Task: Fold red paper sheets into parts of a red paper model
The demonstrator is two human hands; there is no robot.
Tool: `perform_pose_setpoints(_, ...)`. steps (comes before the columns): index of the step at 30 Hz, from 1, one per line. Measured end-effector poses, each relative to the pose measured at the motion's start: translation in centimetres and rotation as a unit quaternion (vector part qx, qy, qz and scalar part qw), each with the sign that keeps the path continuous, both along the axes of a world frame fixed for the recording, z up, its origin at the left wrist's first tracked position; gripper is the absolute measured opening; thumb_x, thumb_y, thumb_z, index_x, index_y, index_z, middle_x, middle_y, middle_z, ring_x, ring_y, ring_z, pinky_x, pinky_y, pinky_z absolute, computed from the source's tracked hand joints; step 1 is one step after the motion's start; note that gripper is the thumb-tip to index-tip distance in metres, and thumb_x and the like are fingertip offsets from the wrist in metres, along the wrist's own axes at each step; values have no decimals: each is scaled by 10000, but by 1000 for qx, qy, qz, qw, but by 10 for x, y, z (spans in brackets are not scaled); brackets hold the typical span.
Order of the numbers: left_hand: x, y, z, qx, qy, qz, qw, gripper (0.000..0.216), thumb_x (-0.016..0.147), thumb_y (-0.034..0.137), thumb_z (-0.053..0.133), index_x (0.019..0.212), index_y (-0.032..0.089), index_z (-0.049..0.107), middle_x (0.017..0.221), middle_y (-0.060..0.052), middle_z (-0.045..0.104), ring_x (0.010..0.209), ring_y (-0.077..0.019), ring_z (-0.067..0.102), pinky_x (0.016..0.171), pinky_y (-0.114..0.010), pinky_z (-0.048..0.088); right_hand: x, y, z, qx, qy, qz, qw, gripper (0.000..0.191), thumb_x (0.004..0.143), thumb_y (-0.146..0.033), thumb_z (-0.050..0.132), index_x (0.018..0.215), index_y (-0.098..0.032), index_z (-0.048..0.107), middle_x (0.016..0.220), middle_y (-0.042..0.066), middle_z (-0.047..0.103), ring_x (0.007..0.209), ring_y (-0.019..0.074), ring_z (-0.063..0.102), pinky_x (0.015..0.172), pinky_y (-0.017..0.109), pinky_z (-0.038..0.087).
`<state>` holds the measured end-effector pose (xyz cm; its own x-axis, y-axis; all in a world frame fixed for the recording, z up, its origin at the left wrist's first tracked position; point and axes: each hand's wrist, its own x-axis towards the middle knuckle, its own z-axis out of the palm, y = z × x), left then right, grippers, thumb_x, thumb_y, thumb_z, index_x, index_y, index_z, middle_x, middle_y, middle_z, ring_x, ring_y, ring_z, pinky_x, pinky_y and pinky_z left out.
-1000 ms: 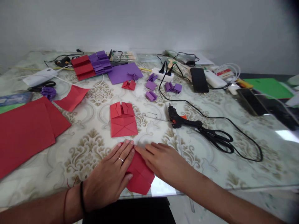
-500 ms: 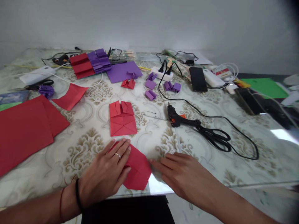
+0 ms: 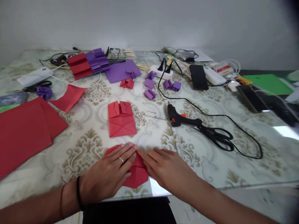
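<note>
My left hand (image 3: 109, 174) lies flat with fingers outstretched on a red sheet of paper (image 3: 136, 180) near the table's front edge. Against the sheet's upper right edge, my right hand (image 3: 163, 166) presses with its fingertips, index finger extended and close to the left fingertips. Much of this sheet is hidden under both hands. Just beyond it is a red folded paper piece (image 3: 121, 121) with crossing creases and two raised flaps at its far end.
A glue gun (image 3: 175, 115) and scissors (image 3: 217, 137) lie to the right, with a black cord around them. Large red sheets (image 3: 23, 133) are at left. Small purple folded pieces (image 3: 149, 94) lie near a white power strip (image 3: 161, 72). A black phone (image 3: 198, 77) is farther back.
My right hand has moved left onto the red sheet, next to my left fingertips. The sheet's upper right edge now lies folded inward under the fingers. My left hand has shifted slightly right.
</note>
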<state>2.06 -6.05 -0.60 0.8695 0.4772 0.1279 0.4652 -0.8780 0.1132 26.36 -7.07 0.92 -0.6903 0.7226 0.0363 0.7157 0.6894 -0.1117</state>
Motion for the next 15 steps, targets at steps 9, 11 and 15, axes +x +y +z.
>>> perform_pose_setpoints(9, 2, 0, 0, -10, -2, 13, 1000, 466, 1009, 180, 510, 1451, 39, 547, 1606, -213, 494, 1521, -336, 441, 1191, -465, 492, 24, -17, 17, 17, 0, 22, 1000, 286, 756, -27, 666, 1004, -140, 752, 879, 33, 745, 763, 241, 676, 647, 404, 575)
perform_pose_setpoints(11, 4, 0, 2, 0, -28, 21, 999, 400, 1027, 194, 494, 1380, 40, 602, 1565, -205, 548, 1493, -329, 485, 1174, -462, 517, 24, -22, 19, 24, 39, 20, 999, 266, 844, -52, 622, 1054, -139, 760, 953, 50, 774, 860, 246, 700, 753, 412, 601)
perform_pose_setpoints(15, 1, 0, 4, 12, -67, -15, 998, 323, 1037, 124, 467, 1293, 58, 653, 1477, -179, 642, 1446, -299, 551, 1167, -433, 537, 15, -30, 9, 21, 97, 88, 991, 356, 1038, -186, 529, 1360, -135, 671, 1394, 53, 719, 1327, 219, 600, 1149, 382, 484)
